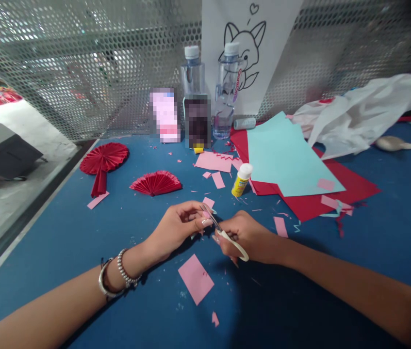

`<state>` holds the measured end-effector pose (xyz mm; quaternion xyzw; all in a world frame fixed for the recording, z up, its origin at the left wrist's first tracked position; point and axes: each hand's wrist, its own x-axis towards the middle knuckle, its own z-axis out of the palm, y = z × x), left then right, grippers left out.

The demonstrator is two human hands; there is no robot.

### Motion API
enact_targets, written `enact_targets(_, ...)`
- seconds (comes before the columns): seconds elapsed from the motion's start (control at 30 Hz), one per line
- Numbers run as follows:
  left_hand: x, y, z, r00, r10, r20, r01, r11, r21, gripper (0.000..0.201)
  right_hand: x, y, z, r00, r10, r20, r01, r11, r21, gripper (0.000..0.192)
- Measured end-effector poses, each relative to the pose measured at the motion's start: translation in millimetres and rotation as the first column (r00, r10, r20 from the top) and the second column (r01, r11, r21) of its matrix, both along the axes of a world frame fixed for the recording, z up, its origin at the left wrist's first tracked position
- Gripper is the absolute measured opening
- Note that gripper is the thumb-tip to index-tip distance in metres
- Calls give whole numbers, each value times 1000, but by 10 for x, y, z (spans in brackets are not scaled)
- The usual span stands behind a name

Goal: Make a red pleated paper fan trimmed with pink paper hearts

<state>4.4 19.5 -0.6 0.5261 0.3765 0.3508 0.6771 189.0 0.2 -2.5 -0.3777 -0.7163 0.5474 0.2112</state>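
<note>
My left hand (176, 225) pinches a small pink paper piece (206, 214) between thumb and fingers. The fingers of my right hand (251, 235) are wrapped round scissors (235, 245) with cream handles. Their blades reach up to the paper at my left fingertips; whether they touch it I cannot tell. Below both hands lies a pink paper rectangle (195, 280), with a pink scrap (215, 319) nearer to me. A yellow glue stick (240, 182) with a white cap stands beyond my right hand. Past my left hand is a red pleated paper fan (156, 183).
A round red paper fan (104, 160) lies at the left. Light-blue sheets (285, 155) cover red paper (307, 206) at the right, near a white plastic bag (365, 111). Two water bottles (226, 97) (192, 72) and two phones (167, 116) (198, 121) stand against the mesh panel.
</note>
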Motion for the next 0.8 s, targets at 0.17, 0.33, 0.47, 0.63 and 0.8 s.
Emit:
enact_targets(0.17,-8,1,-1,999,-32,21,32,999,-2,14,3,2,-20,1000,2,-7,-3,999,-36,18)
enact_targets(0.33,-16,1,15,995,-95,10,95,995,39,9,24,12,-35,999,37,-35,-40,994,-104,18)
enact_targets(0.47,-13,-2,32,992,-121,-25,122,992,44,10,33,13,-12,998,51,-39,-55,992,-114,21)
enact_targets(0.63,-12,6,2,991,-130,-11,130,989,64,10,23,1,3,998,44,-44,-48,993,-110,23)
enact_targets(0.8,7,8,-9,994,-92,-54,96,991,94,16,21,-5,-10,999,33,-24,-35,996,-86,25)
